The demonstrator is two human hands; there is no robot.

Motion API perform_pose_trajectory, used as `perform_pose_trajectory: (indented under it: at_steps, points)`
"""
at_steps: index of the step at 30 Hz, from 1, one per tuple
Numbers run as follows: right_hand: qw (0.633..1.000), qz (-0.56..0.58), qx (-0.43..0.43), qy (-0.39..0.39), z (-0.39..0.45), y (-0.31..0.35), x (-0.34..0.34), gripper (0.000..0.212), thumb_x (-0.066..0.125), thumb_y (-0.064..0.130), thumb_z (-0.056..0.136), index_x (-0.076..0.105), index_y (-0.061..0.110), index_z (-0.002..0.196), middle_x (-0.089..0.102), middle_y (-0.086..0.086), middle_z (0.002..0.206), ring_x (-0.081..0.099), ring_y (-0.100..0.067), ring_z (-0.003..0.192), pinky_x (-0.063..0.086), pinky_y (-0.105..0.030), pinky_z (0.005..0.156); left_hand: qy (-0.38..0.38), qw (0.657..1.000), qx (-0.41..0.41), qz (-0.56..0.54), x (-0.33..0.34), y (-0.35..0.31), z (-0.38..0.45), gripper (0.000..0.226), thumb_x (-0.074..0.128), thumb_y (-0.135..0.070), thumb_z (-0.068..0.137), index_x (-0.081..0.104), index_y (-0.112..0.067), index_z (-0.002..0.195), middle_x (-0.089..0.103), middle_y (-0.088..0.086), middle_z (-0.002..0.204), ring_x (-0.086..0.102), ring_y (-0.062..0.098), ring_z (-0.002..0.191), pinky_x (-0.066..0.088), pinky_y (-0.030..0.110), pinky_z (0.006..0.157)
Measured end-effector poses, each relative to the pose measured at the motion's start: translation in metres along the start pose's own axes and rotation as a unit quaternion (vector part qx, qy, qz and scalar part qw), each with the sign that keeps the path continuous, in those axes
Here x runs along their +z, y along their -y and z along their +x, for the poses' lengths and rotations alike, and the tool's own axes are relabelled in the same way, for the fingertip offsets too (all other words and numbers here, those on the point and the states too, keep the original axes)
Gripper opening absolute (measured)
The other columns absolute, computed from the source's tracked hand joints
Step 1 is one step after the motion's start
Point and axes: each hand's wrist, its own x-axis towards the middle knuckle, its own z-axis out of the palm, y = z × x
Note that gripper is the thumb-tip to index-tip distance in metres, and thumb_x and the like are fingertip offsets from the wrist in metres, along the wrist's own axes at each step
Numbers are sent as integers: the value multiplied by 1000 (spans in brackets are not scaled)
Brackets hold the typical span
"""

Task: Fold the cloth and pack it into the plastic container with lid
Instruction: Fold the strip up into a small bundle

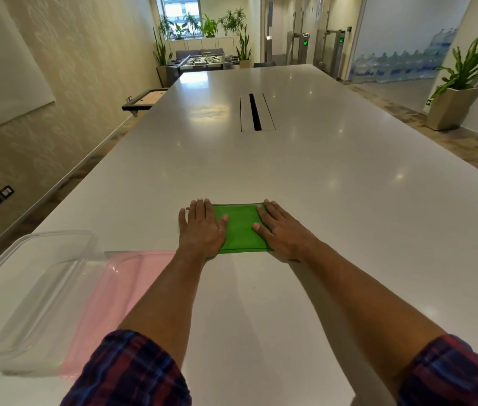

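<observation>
The cloth, green and already folded to a compact rectangle, is laid flat on the table straight ahead. It is pressed down at both ends: the left hand is spread flat over its left edge, the right hand over its right, fingers straight and nothing gripped by either. The fold appears to be in the smoothing stage, the creases being flattened. The container, clear and open, is set to the near left, well apart from the cloth, with the pink lid lying beside it, partly under its right side. Next, either a further fold or a lift would be called for; the cloth would need to be pinched at its edges and carried left without the layers being let slip.
</observation>
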Motion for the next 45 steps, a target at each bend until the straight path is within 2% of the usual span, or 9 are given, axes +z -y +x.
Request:
perform_pose_trajectory:
  at_steps: [3, 6, 11, 15, 20, 32, 36, 40, 45]
  points:
    - [994, 78, 39, -60, -7, -1, -1, 62, 30, 43, 109, 22, 8, 160, 17, -14, 168, 17, -28, 154, 17, -39, 125, -66, 998, -10, -8, -6, 0, -10, 60, 32, -41, 106, 30, -8, 156, 38, 17, 155, 35, 34, 143, 26, 54, 112]
    - [966, 63, 58, -243, -17, -4, 0, 34, 39, 24, 105, 57, 6, 127, 58, -17, 127, 56, -38, 113, 48, -45, 94, -142, 989, -41, -27, -17, -3, -17, 47, 51, -15, 92, 52, -10, 139, 57, 17, 126, 53, 38, 113, 37, 48, 92]
    - [938, 114, 190, -268, -25, -2, -7, 45, 40, 52, 99, 56, 16, 76, 59, -2, 80, 61, -26, 74, 39, -34, 62, -134, 979, -62, -143, -34, -6, -16, 39, 52, -2, 80, 66, -11, 115, 63, 15, 115, 59, 38, 104, 47, 45, 89]
    - [957, 99, 219, -163, -22, 14, -17, 60, 57, 73, 79, 61, 15, 93, 63, -1, 88, 61, -24, 82, 43, -33, 66, -111, 968, -62, -215, -32, -16, -21, 31, 50, -3, 80, 71, -13, 100, 69, 10, 108, 64, 33, 97, 52, 39, 81]
    - [948, 176, 240, -116, -20, 27, -26, 25, 70, 36, 70, 57, 19, 82, 63, 3, 78, 64, -23, 79, 38, -29, 55, -90, 966, -51, -236, -30, -23, -24, 23, 52, -7, 81, 72, -12, 92, 72, 9, 101, 67, 31, 93, 56, 41, 80]
    - [857, 304, 165, -383, -36, 24, -39, 49, 69, 17, 79, 44, 28, 119, 58, 14, 88, 63, -14, 78, 51, -30, 64, 80, 916, -27, -393, -33, -58, -10, 18, 62, -20, 86, 78, -12, 89, 76, 4, 86, 67, 20, 81, 51, 36, 80]
    - [893, 245, 67, -371, -36, 29, -35, 51, 72, 20, 83, 46, 28, 126, 61, 4, 104, 57, -14, 93, 49, -29, 72, 116, 814, -92, -562, -33, -64, -10, 45, 50, -43, 103, 69, -4, 91, 68, 10, 71, 57, 20, 57, 49, 34, 67]
    - [937, 155, -36, -311, -37, 36, -25, 54, 71, 15, 82, 49, 19, 132, 68, -8, 110, 61, -26, 97, 53, -38, 75, 130, 782, -137, -595, -40, -56, -10, 66, 29, -62, 103, 66, -8, 96, 71, 14, 80, 63, 22, 61, 43, 28, 53]
    - [967, 132, -88, -201, -37, 45, -12, 44, 59, 28, 98, 42, 26, 139, 72, -9, 111, 70, -30, 88, 53, -34, 70, 99, 757, -157, -627, -35, -46, -10, 52, 49, -50, 103, 66, -1, 101, 64, 13, 74, 58, 18, 51, 50, 30, 49]
